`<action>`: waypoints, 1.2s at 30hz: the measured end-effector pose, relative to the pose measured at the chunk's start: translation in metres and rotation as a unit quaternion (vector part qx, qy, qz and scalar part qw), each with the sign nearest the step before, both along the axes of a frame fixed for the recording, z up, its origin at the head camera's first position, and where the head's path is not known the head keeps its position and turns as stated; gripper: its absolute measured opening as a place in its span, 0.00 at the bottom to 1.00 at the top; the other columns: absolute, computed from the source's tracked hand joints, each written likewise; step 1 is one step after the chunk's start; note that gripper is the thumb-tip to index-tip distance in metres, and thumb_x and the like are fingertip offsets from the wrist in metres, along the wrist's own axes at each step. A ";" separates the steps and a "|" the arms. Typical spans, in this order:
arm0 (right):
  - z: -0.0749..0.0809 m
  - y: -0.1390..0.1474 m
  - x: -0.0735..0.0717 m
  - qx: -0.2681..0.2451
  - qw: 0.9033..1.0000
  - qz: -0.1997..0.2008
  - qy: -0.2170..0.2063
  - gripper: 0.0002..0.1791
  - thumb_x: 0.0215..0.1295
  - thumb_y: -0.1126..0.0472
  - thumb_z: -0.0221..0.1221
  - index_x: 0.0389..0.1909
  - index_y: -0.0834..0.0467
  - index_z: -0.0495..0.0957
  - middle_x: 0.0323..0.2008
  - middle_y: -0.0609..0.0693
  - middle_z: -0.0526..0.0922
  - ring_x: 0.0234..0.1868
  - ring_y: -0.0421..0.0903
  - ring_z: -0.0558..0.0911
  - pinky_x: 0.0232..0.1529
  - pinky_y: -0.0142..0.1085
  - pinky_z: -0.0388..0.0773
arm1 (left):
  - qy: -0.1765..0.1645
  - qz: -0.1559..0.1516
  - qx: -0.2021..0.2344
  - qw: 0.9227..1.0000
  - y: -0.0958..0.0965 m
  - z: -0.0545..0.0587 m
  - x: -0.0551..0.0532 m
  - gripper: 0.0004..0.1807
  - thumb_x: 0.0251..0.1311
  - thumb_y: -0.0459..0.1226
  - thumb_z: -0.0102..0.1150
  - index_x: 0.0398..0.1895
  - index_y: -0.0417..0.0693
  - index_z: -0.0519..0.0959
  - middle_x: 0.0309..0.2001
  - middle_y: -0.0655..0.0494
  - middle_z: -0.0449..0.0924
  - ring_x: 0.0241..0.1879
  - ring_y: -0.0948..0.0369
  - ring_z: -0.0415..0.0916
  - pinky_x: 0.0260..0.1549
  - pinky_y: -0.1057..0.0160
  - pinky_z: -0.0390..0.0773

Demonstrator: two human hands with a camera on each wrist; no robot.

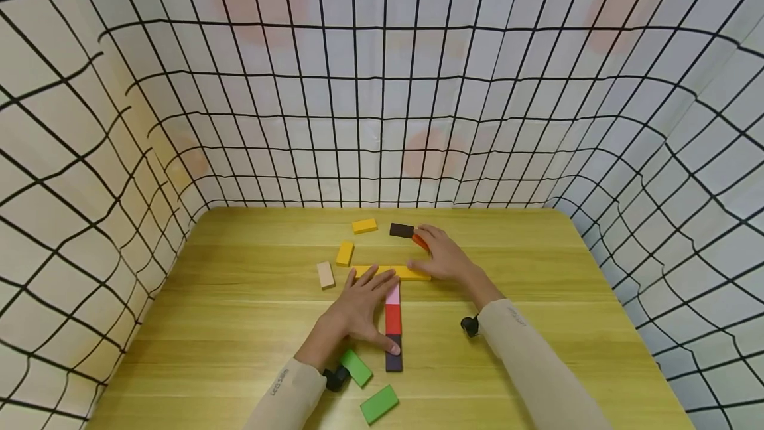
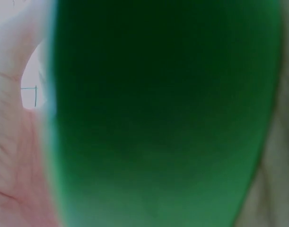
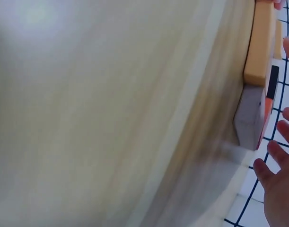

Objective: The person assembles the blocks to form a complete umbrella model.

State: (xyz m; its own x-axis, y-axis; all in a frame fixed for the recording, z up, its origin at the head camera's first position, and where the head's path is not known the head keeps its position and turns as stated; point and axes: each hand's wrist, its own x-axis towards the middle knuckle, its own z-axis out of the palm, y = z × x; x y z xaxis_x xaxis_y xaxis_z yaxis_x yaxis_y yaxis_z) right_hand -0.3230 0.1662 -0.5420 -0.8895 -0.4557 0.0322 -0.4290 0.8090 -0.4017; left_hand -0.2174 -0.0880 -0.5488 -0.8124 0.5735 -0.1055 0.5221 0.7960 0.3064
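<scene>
fingers spread on both, your left hand overlaps a dark-purple oblong block, your right hand, at its two o'clock, an orange-red oblong block.

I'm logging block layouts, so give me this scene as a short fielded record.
left hand: thumb over dark purple block
right hand: fingers at orange-red block
row: yellow blocks, end to end
column, row towards camera: pink block, red block, dark purple block
beside orange-red block: black block
scattered: two more yellow blocks, beige block, two green blocks
surface: table
</scene>
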 end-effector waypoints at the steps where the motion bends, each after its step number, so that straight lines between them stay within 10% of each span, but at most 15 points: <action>1: 0.000 0.002 0.002 0.008 1.000 0.000 0.002 0.50 0.64 0.35 0.64 0.79 0.59 0.60 0.79 0.59 0.59 0.79 0.62 0.60 0.76 0.61 0.61 | 0.000 0.001 -0.001 1.000 0.000 0.000 0.000 0.76 0.29 0.83 0.65 0.84 0.64 0.49 0.85 0.65 0.43 0.84 0.50 0.35 0.78 0.32 0.36; 27: -0.015 0.020 0.014 0.005 1.000 -0.006 0.016 0.50 0.63 0.30 0.62 0.78 0.56 0.64 0.78 0.56 0.63 0.75 0.60 0.67 0.71 0.61 0.68 | -0.005 -0.008 -0.030 0.999 0.005 0.005 0.001 0.77 0.31 0.83 0.64 0.85 0.62 0.46 0.85 0.63 0.40 0.84 0.49 0.35 0.78 0.32 0.37; 36: -0.018 0.018 0.010 0.015 1.000 -0.004 0.019 0.51 0.63 0.28 0.60 0.78 0.55 0.63 0.78 0.55 0.63 0.75 0.59 0.66 0.69 0.60 0.71 | 0.027 -0.007 0.076 0.997 -0.016 0.011 -0.006 0.66 0.48 0.76 0.63 0.84 0.55 0.51 0.84 0.53 0.46 0.83 0.46 0.43 0.79 0.36 0.42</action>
State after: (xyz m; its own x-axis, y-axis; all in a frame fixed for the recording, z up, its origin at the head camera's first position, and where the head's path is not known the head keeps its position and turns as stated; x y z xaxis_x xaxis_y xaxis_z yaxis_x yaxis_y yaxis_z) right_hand -0.3130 0.1845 -0.5603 -0.8917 -0.4494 0.0533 -0.4368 0.8238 -0.3613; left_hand -0.2232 -0.1036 -0.5376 -0.8059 0.5914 0.0270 0.5525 0.7349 0.3933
